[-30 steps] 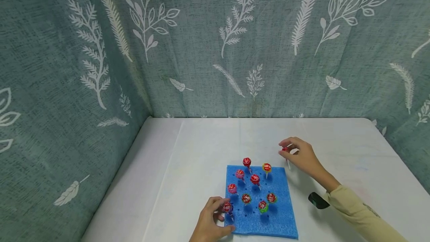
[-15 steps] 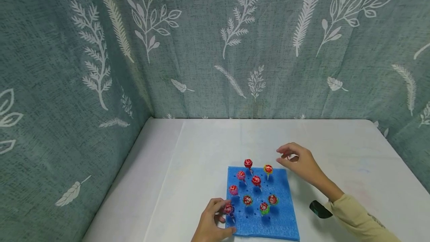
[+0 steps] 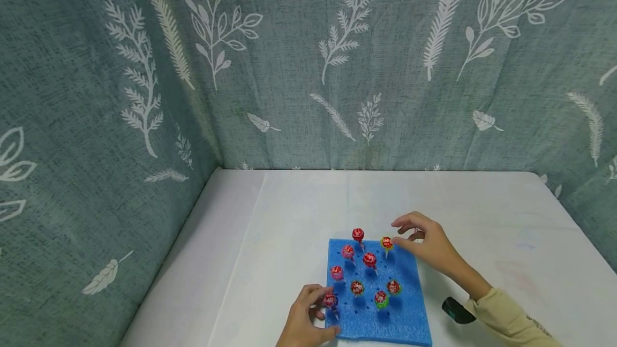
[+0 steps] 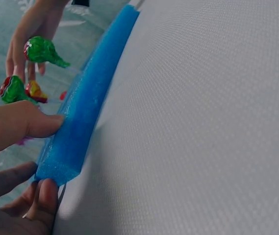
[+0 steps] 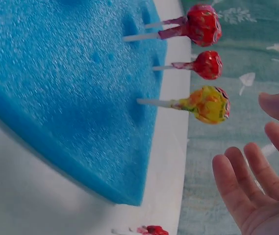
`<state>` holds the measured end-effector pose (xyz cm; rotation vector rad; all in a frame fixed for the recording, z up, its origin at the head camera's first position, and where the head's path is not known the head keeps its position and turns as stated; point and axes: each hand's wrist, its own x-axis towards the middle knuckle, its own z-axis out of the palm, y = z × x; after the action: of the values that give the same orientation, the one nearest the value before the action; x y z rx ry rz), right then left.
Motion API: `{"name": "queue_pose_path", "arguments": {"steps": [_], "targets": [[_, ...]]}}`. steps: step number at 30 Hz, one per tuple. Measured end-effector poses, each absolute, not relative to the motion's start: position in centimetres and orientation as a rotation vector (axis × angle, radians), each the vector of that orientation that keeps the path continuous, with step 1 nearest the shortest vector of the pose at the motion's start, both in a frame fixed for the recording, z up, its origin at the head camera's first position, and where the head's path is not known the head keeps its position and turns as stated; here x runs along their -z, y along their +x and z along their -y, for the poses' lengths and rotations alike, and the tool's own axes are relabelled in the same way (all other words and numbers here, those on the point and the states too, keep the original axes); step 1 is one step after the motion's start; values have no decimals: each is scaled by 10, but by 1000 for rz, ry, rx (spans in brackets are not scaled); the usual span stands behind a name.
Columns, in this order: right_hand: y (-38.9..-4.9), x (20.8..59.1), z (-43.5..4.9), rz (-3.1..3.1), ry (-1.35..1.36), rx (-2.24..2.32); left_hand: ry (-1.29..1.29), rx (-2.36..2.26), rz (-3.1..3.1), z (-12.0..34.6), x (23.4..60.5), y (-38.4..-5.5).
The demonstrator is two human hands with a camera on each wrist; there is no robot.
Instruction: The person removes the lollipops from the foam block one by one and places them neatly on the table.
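Note:
A blue foam board [image 3: 405,315] lies on the white table with several wrapped lollipops stuck upright in it. My left hand [image 3: 305,317] grips the board's near left corner between thumb and fingers, beside a dark-wrapped lollipop [image 3: 330,300]. Over the far right corner, my right hand [image 3: 431,240] has its thumb and fingers parted around nothing. Nearest to it stands the yellow lollipop [image 5: 210,105], which the fingers do not touch in the right wrist view. Past the board's edge, a red lollipop [image 5: 156,230] is partly seen. Green-wrapped lollipops [image 4: 40,50] rise from the board in the left wrist view.
A dark object [image 3: 458,310] is at the right sleeve's cuff [image 3: 487,304]. The white table [image 3: 270,240] reaches back to a leaf-patterned grey-green curtain [image 3: 289,68], which also hangs along the left side. Several small holes dot the foam between the sticks.
My right hand lets go of the red lollipop it held beyond the board's far right corner, then moves left and nearer to the yellow lollipop. My left hand stays at the board.

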<state>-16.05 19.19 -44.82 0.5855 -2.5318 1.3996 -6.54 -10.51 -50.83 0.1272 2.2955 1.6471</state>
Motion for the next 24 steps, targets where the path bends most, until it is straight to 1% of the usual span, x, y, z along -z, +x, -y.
{"name": "queue_pose_path", "arguments": {"steps": [15,24], "targets": [[-157,467,-178,2490,615,-1503,149,-1644,-2324,106,508,-65],[-154,478,-168,2491,519,-1568,134,-1647,-2321,106,509,-65]]}}
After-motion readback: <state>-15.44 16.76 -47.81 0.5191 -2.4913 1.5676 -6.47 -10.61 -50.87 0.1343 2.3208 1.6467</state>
